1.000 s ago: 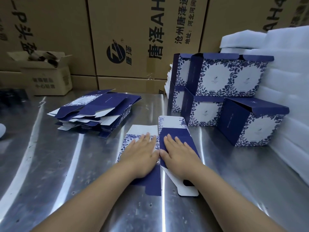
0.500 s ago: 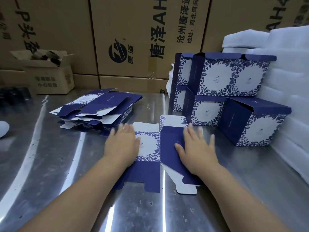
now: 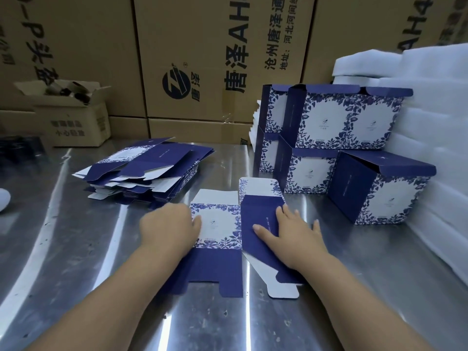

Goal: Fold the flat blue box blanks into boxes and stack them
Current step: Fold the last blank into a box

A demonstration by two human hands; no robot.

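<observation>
Landmark is the flat blue blank (image 3: 220, 224), lying on the steel counter (image 3: 76, 262) right in front of me. Far left of it and behind, a small open carton (image 3: 73, 122). Behind-left of it, near, a messy pile of flat blanks (image 3: 152, 171). My left hand (image 3: 169, 229) sits on the blank's left edge, thumb on the white flowered panel. The fingers are blurred, so I can't tell if they're flat or curled round the edge. My right hand (image 3: 296, 236) lies flat on the blank's dark blue right panel, fingers spread, pressing down. Behind-right of the blank, folded boxes (image 3: 329, 127) stacked two high. Right of the blank, apart from it, a single box (image 3: 379, 191) upright. Furthest right, white foam sheets (image 3: 435, 127).
</observation>
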